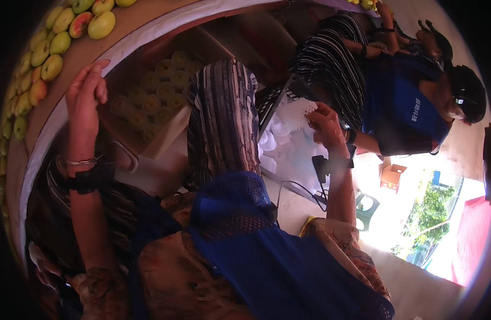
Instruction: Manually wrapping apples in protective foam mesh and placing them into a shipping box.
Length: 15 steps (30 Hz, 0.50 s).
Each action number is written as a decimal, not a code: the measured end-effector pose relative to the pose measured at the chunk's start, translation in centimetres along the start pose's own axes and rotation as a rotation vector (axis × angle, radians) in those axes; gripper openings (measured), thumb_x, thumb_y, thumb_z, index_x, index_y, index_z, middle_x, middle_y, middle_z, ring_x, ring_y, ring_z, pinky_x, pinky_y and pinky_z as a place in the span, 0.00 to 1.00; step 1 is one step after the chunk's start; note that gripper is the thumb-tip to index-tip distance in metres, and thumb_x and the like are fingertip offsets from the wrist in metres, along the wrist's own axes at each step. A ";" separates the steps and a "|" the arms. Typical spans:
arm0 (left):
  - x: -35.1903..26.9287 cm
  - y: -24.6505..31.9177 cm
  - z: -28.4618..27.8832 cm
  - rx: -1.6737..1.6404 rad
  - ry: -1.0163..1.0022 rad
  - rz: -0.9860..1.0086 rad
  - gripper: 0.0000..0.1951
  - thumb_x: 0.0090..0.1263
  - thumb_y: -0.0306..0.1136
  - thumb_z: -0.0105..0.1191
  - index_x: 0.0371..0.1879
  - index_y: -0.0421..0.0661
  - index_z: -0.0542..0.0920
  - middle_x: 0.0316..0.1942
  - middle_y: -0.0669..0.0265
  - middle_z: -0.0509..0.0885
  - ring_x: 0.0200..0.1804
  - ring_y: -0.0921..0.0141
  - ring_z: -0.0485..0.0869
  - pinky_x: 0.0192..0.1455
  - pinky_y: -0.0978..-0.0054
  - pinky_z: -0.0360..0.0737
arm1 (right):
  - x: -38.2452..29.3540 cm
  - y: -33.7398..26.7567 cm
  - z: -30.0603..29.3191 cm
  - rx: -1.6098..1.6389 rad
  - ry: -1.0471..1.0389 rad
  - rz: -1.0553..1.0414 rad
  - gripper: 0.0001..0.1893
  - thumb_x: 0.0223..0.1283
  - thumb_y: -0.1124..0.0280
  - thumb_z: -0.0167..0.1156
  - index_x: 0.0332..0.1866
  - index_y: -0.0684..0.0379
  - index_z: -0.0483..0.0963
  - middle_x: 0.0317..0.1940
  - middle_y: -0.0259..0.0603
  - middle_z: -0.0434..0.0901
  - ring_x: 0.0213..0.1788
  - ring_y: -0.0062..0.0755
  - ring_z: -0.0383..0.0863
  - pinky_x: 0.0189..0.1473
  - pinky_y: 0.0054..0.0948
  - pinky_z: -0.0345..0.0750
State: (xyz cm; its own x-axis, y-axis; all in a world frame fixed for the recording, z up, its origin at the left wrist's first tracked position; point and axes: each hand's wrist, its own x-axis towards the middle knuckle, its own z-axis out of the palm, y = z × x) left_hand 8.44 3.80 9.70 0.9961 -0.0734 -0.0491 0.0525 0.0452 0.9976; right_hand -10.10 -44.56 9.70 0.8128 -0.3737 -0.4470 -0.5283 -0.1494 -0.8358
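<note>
My right hand [326, 125] pinches the edge of a white foam fruit net [299, 113] between thumb and fingers, above a dark plastic crate [278, 105] heaped with more white foam nets [285, 148]. My left hand [86, 86] is raised beside the white-edged table at the left, fingers loosely extended and holding nothing. Below and right of it, in shadow, a cardboard box [165, 134] holds rows of yellowish-green apples [151, 105] in foam nets.
Many yellow-green and reddish apples [40, 52] lie on the table [121, 30] along the upper left. A co-worker in a blue vest [401, 96] sits at the upper right. A small open carton [393, 176] and a green stool [365, 212] stand at the right. A black cable [295, 183] hangs near my right forearm.
</note>
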 end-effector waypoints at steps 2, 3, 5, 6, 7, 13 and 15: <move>-1.3 0.9 2.2 0.016 -0.104 0.073 0.12 0.76 0.34 0.52 0.49 0.39 0.82 0.24 0.77 0.71 0.26 0.84 0.68 0.29 0.86 0.64 | 0.8 -5.5 3.7 0.020 -0.037 -0.164 0.15 0.56 0.69 0.62 0.47 0.65 0.78 0.37 0.36 0.83 0.39 0.20 0.79 0.45 0.23 0.75; -1.9 1.3 3.2 0.028 -0.157 0.131 0.11 0.75 0.32 0.53 0.48 0.39 0.82 0.25 0.76 0.74 0.27 0.84 0.70 0.30 0.86 0.67 | 1.2 -8.2 5.8 0.034 -0.045 -0.299 0.16 0.56 0.68 0.63 0.48 0.66 0.78 0.38 0.37 0.83 0.41 0.21 0.80 0.47 0.23 0.75; -3.2 2.0 5.1 0.024 -0.241 0.206 0.10 0.73 0.28 0.56 0.48 0.39 0.81 0.30 0.74 0.77 0.32 0.84 0.74 0.37 0.87 0.72 | 1.2 -13.2 9.9 0.031 -0.126 -0.421 0.17 0.56 0.67 0.64 0.48 0.67 0.78 0.39 0.37 0.83 0.40 0.21 0.80 0.46 0.24 0.76; -3.6 2.2 5.9 -0.085 -0.272 0.230 0.12 0.69 0.27 0.59 0.50 0.40 0.81 0.36 0.73 0.80 0.39 0.82 0.78 0.44 0.84 0.74 | 0.9 -15.4 11.9 0.013 -0.168 -0.431 0.17 0.56 0.67 0.65 0.47 0.68 0.78 0.38 0.38 0.84 0.39 0.21 0.80 0.45 0.23 0.76; -3.6 2.4 6.3 0.033 -0.254 0.404 0.15 0.67 0.28 0.62 0.52 0.41 0.80 0.44 0.70 0.80 0.45 0.78 0.80 0.48 0.80 0.75 | 0.8 -17.2 14.2 0.012 -0.240 -0.480 0.17 0.56 0.67 0.65 0.47 0.68 0.79 0.38 0.38 0.84 0.39 0.21 0.81 0.44 0.22 0.76; -1.9 2.6 4.8 -0.088 0.000 0.455 0.22 0.68 0.30 0.63 0.59 0.39 0.73 0.51 0.62 0.80 0.49 0.73 0.81 0.52 0.74 0.79 | 0.7 -23.5 27.6 0.084 -0.458 -0.577 0.14 0.56 0.70 0.67 0.42 0.70 0.79 0.31 0.36 0.82 0.32 0.19 0.78 0.35 0.21 0.75; -1.0 2.5 2.8 -0.297 0.099 0.345 0.20 0.71 0.29 0.60 0.58 0.37 0.71 0.49 0.61 0.81 0.46 0.76 0.81 0.50 0.76 0.80 | 0.9 -24.5 30.7 0.092 -0.601 -0.521 0.13 0.57 0.70 0.67 0.45 0.65 0.78 0.29 0.28 0.78 0.28 0.12 0.72 0.30 0.15 0.66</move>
State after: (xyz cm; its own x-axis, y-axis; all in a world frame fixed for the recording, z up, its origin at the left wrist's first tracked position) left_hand 7.39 1.22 12.37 0.9603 0.0911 0.2638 -0.2791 0.3343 0.9002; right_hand 11.10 -13.16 19.95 0.9564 0.2845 -0.0657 -0.0437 -0.0830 -0.9956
